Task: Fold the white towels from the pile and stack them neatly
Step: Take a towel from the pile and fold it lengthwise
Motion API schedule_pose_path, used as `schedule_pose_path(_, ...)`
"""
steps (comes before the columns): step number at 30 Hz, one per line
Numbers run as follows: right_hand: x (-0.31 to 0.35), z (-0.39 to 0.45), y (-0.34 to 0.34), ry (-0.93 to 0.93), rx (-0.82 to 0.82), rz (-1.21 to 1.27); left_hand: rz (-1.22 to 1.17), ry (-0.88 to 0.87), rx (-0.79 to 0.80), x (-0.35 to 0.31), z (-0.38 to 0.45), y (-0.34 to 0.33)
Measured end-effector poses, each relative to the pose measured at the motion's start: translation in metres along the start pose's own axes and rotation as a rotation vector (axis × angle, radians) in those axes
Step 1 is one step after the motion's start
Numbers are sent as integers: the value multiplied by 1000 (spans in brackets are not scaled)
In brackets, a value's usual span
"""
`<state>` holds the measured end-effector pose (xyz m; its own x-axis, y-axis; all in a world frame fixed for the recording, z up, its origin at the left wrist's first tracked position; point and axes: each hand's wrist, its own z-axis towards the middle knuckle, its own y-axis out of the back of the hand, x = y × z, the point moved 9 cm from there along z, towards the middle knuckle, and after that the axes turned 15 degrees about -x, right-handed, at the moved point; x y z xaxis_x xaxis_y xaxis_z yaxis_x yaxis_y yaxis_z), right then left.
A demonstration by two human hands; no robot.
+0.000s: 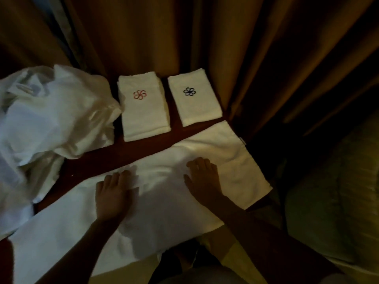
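A long white towel (164, 201) lies spread flat across the dark red table (143, 149), running from lower left to upper right. My left hand (113, 191) presses flat on its middle, fingers straight. My right hand (203, 177) lies flat on the towel a little to the right, fingers spread. Behind it sit two folded white stacks: one with a red flower emblem (143, 107), one with a dark blue flower emblem (193, 97). A crumpled pile of white towels (51, 117) fills the left side.
Brown curtains (205, 37) hang right behind the table's far edge. A pale cushioned seat or bed (338, 191) stands to the right. The towel's near edge hangs over the table front toward my legs.
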<state>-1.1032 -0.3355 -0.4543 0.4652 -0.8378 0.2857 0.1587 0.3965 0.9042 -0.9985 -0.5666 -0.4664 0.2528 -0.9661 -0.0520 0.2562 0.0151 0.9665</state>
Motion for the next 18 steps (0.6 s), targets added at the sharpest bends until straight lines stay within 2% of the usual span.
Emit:
schedule_pose_path(2,-41,-1,12,-172,-7,16,-36,-162,-73,-2,-6,6)
schedule_pose_path(4,-87,-7,16,-312,93,-34,-74,-291,-114,-10,-15,16)
schedule_pose_path(6,-117,-13,20,-321,163,-103,-70,-363,-104,-21,-25,19)
schedule_pose_path(8,-131,-19,19,-296,199,-144,-55,-349,-58,-28,-27,16)
schedule_pose_path(12,-141,-17,25,-344,156,-110,-47,-224,-106,-34,-26,20)
schedule_pose_path(16,-155,-7,31,-479,79,-54,37,197,-81,4,-36,14)
schedule_pose_path(18,-163,-2,33,-585,44,-4,3,295,-54,5,-47,7)
